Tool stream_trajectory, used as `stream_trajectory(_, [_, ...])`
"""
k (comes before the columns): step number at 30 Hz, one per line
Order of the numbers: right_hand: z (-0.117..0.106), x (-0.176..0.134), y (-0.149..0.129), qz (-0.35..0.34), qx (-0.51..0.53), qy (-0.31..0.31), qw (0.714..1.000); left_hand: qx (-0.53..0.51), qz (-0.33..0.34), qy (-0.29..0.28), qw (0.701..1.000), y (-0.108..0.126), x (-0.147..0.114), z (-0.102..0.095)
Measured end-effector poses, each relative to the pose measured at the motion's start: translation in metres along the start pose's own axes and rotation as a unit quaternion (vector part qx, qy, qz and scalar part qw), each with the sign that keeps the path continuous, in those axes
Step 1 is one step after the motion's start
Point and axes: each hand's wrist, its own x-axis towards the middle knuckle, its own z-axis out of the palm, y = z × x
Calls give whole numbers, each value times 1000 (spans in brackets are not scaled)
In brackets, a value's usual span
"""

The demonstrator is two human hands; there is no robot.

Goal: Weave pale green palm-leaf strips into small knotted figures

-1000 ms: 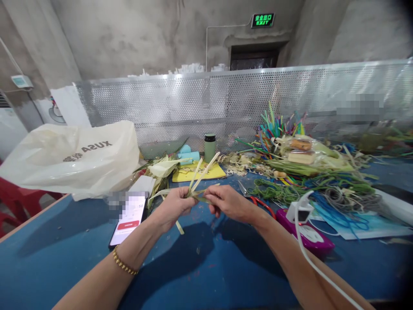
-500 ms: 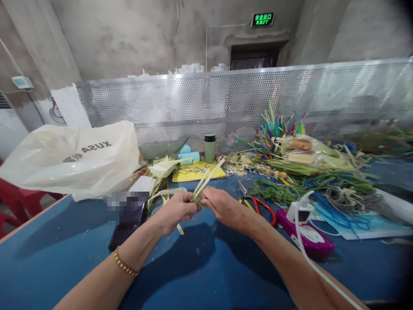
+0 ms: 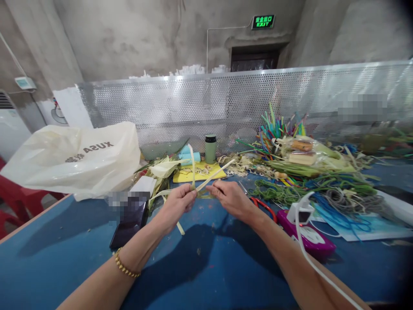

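Observation:
My left hand [image 3: 179,201] is closed in a pinch around pale plant-leaf strips [image 3: 215,175], just above the blue table. One strip stands up and bends over at its tip; another slants up to the right. My right hand [image 3: 230,199] is a short way to the right, its fingers curled and pinched at the greenish lower part of the same strips. The exact grip of its fingertips is partly hidden. More leaf strips [image 3: 158,193] lie behind my left hand. Red-handled scissors [image 3: 265,207] lie just beyond my right wrist, partly covered by it.
A dark phone [image 3: 129,224] and a large white plastic bag [image 3: 74,159] are on the left. Behind stand a green cup [image 3: 211,150] and a yellow sheet [image 3: 183,175]. To the right are green cords [image 3: 274,191], a purple power strip [image 3: 318,245] and a white cable [image 3: 301,241].
My hands have moved slightly apart, with the right going rightward. The strips have spread: one now stands upright and the other leans further right.

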Motion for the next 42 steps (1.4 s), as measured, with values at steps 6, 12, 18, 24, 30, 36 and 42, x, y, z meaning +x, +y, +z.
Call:
stream_trajectory(6, [9, 2, -9, 65, 75, 25, 995, 84, 31, 17, 996, -12, 2, 6])
stream_trajectory(12, [13, 0, -17, 24, 100, -9, 995, 82, 40, 54, 994, -15, 5, 5])
stream_trajectory(18, [13, -1, -17, 28, 75, 51, 995, 59, 23, 56, 996, -13, 4, 8])
stream_trajectory(24, [13, 1, -15, 61, 126, 89, 986, 126, 48, 54, 989, -12, 2, 10])
stream_trajectory(30, [14, 2, -6, 170, 267, 122, 941, 163, 72, -13, 984, -12, -1, 11])
stream_trajectory(36, [8, 8, 5, 187, 374, 199, 887, 51, 17, -20, 998, -1, -6, 12])
stream_trajectory(42, [-5, 13, 9, 217, 458, 232, 830, -65, -40, -30, 997, 0, -6, 10])
